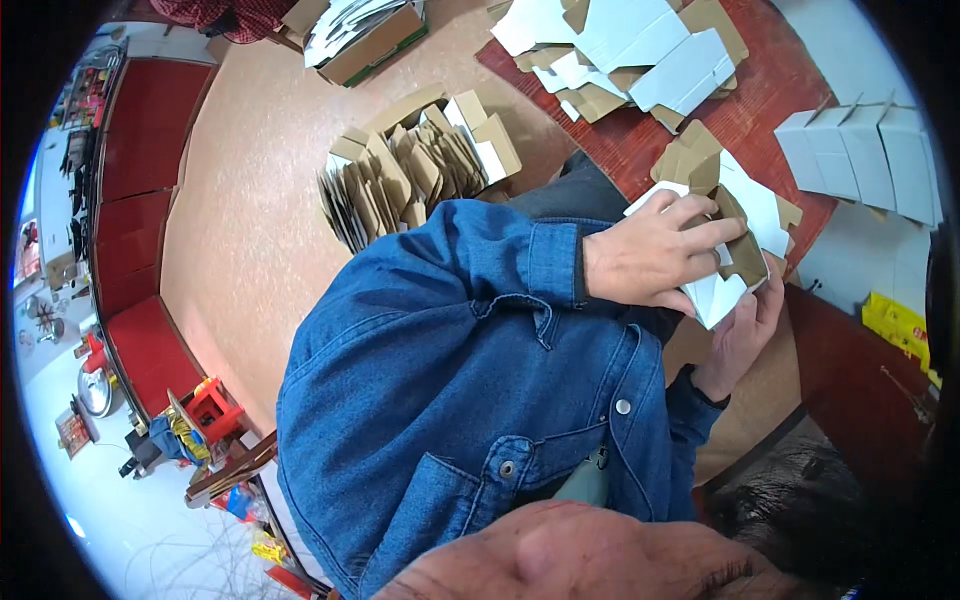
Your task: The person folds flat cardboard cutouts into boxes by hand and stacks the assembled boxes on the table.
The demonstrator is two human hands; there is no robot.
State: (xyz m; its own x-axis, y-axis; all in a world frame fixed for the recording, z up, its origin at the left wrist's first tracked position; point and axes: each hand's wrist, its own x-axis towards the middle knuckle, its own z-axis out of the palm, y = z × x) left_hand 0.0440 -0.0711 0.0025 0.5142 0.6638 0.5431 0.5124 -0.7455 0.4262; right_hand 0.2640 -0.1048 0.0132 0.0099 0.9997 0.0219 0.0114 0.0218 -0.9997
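A partly folded carton (708, 296), white outside and brown inside, is in my two hands. My left hand (655, 250) lies across its top, fingers bent over the brown inner side and thumb against the white edge. From below and to the right, my right hand (745, 328) grips the carton's corner; part of its fingers is hidden behind the cardboard. Just beyond, more flat cardboard (765, 215) with white and brown faces lies on the dark red tabletop (640, 150).
Flat carton blanks (640, 50) are piled at the table's far side. Folded white boxes (860, 155) stand in a row at right, near a yellow package (895, 325). On the floor are a box of upright cardboard pieces (400, 175) and another filled carton (370, 60). A red stool (212, 408) stands at left.
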